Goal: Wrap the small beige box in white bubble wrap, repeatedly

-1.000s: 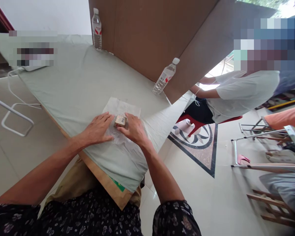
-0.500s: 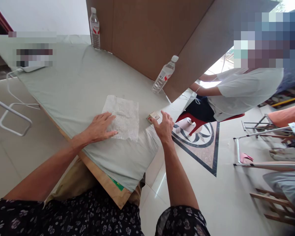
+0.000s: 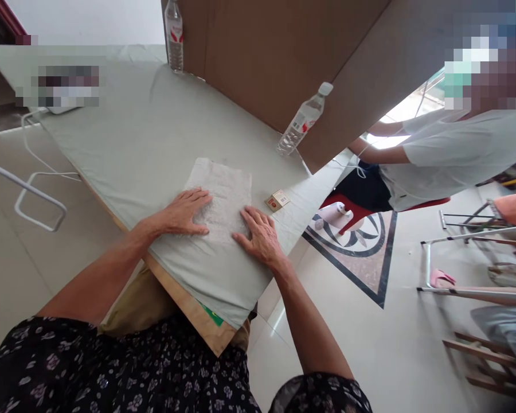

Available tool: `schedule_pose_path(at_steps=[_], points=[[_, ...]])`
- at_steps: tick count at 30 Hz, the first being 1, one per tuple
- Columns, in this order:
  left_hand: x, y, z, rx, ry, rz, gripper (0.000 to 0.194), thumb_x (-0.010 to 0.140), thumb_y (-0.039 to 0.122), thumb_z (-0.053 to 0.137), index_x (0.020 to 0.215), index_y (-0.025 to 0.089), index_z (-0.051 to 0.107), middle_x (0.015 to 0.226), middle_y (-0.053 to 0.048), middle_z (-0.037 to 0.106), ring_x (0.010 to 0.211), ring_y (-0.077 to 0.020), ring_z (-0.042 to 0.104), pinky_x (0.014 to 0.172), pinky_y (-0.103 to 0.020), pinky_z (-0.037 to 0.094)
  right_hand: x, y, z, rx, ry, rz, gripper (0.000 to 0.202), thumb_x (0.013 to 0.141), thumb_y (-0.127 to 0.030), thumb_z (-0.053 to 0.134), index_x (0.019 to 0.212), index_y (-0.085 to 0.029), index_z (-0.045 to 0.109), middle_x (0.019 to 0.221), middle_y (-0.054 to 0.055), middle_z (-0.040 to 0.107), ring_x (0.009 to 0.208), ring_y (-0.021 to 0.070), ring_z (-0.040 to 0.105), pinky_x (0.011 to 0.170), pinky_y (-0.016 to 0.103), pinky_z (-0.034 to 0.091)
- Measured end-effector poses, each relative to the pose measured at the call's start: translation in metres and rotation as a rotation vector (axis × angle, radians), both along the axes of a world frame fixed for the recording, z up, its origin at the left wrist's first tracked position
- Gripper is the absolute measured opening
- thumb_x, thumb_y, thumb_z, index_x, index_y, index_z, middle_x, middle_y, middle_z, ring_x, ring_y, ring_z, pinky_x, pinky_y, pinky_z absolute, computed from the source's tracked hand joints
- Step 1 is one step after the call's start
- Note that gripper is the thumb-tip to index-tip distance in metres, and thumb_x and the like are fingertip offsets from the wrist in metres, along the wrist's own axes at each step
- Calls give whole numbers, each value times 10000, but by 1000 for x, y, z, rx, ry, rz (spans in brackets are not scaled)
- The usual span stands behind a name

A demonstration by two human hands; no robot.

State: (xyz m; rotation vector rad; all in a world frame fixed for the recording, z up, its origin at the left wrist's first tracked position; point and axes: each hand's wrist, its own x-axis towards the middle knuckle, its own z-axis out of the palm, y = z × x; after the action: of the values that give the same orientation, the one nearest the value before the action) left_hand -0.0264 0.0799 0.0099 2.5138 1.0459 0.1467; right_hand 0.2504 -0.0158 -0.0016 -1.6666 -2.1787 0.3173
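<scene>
A whitish, bubble-textured sheet (image 3: 223, 198) lies flat on the cloth-covered table (image 3: 129, 137). My left hand (image 3: 183, 213) rests on the sheet's left edge, fingers spread. At its right edge lies my right hand (image 3: 259, 234), palm down with the fingers apart; its fingertips touch the sheet or the cloth beside it. Neither hand holds anything. Just beyond my right hand, a small beige box (image 3: 277, 200) with a printed label sits by itself on the cloth.
A brown cardboard panel (image 3: 258, 63) stands at the back, with a water bottle (image 3: 303, 121) leaning near its right end and another bottle (image 3: 175, 40) at its left. A person in a white shirt (image 3: 460, 155) sits at the right.
My right hand has moved left and down from beside the small box to the sheet's right edge. My left hand has stayed on the sheet. The view has shifted slightly.
</scene>
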Motion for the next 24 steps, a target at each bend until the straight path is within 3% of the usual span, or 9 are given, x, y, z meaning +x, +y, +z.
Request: schedule_pose_path(at_steps=[4, 8, 11, 13, 15, 18, 21, 24], points=[[-2, -5, 5, 21, -142, 42, 758, 862, 571, 653, 1500, 177, 543, 1627, -165, 500, 1572, -365, 368, 1297, -552, 284, 13, -19, -1, 74, 37, -60, 519, 937, -545, 668, 1350, -230, 671, 1529, 164, 597, 1431, 365, 522, 1192, 589, 364], [-2, -12, 6, 104, -264, 122, 546, 898, 488, 605, 1373, 224, 648, 1484, -129, 642, 1509, -351, 466, 1267, -557, 338, 25, -10, 2, 293, 158, -282, 321, 956, -468, 613, 1181, -261, 713, 1434, 134, 649, 1357, 346, 571, 1151, 606, 391], [-3, -16, -1, 103, -256, 143, 620, 851, 480, 644, 1407, 209, 614, 1499, -138, 627, 1497, -366, 474, 1262, -571, 331, 44, 13, 1, 409, 197, -488, 488, 899, -476, 638, 1324, -235, 624, 1487, 173, 584, 1404, 365, 519, 1145, 633, 390], [-3, -18, -6, 83, -224, 153, 704, 828, 479, 655, 1462, 188, 559, 1536, -156, 592, 1499, -377, 466, 1257, -580, 325, 59, 31, -4, 348, 200, -591, 675, 817, -520, 700, 1390, -189, 565, 1466, 217, 583, 1355, 391, 544, 1116, 645, 412], [-3, -19, -9, 77, -203, 161, 778, 818, 473, 656, 1517, 173, 494, 1564, -172, 559, 1509, -383, 448, 1257, -582, 313, 69, 45, -8, 229, 236, -629, 690, 777, -520, 716, 1352, -167, 574, 1316, 211, 672, 1209, 372, 626, 1056, 616, 462], [-3, -21, -11, 77, -207, 159, 839, 809, 459, 655, 1567, 180, 425, 1579, -175, 538, 1519, -385, 431, 1261, -577, 297, 72, 49, -5, 170, 352, -595, 544, 775, -503, 697, 1221, -200, 625, 1096, 126, 749, 984, 293, 678, 939, 520, 529], [-2, -22, -10, 74, -216, 156, 863, 800, 446, 655, 1582, 186, 400, 1590, -176, 522, 1522, -385, 425, 1267, -572, 282, 52, 42, 13, 223, 454, -477, 519, 768, -502, 723, 1198, -225, 636, 1141, 99, 755, 965, 256, 680, 870, 447, 550], [-2, -22, -9, 78, -211, 163, 873, 794, 449, 652, 1580, 170, 392, 1589, -188, 519, 1519, -391, 428, 1269, -577, 278, 14, 40, 30, 200, 487, -263, 507, 793, -472, 745, 1238, -252, 640, 1202, 81, 755, 1026, 241, 681, 889, 412, 552]])
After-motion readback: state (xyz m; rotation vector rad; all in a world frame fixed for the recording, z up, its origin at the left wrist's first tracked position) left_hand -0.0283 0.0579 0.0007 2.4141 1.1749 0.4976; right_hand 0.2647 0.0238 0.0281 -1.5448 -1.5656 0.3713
